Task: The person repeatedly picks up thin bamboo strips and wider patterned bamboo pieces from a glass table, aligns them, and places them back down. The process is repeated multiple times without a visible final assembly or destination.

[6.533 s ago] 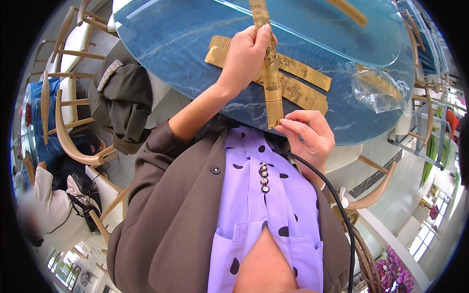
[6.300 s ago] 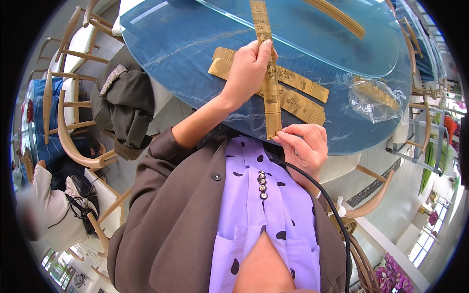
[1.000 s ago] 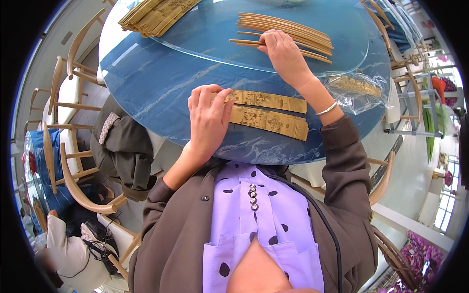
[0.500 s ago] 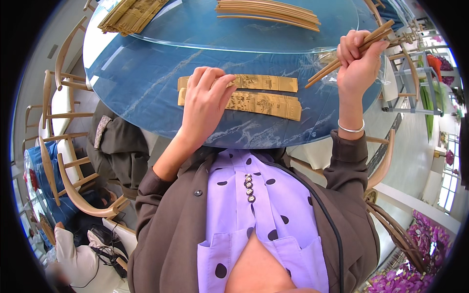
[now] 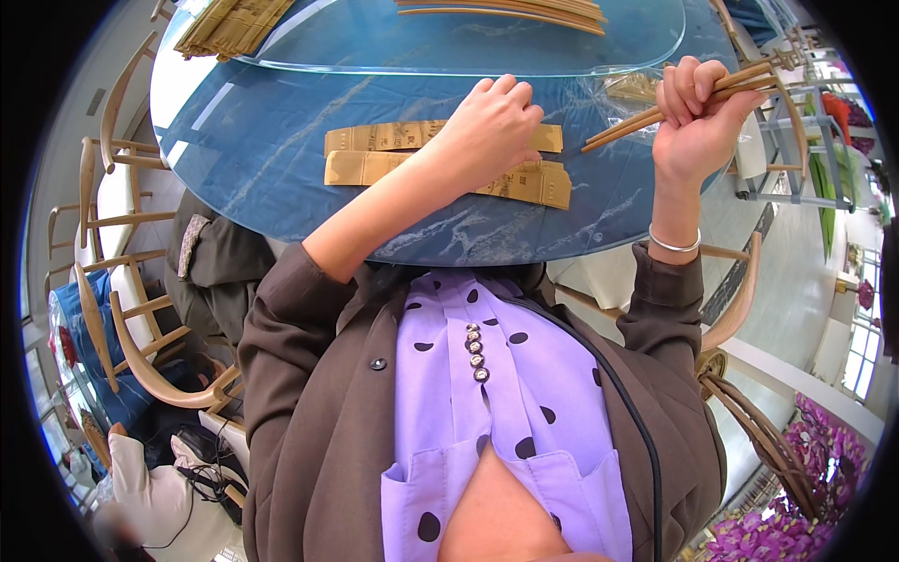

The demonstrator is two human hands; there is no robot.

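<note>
While the left hand rests flat on two paper chopstick sleeves, the right hand grips a pair of wooden chopsticks.

Near the blue desk edge, the sleeves look light, thin and easily creased, best pinned near the open end. The left fingers lie spread; the right fist is closed round the stiff, smooth sticks mid-length. Farther off, more chopsticks and bundled sleeves.

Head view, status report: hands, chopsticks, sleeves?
Left hand flat on tan paper sleeves. Right hand grips wooden chopsticks. Nothing between.
</note>
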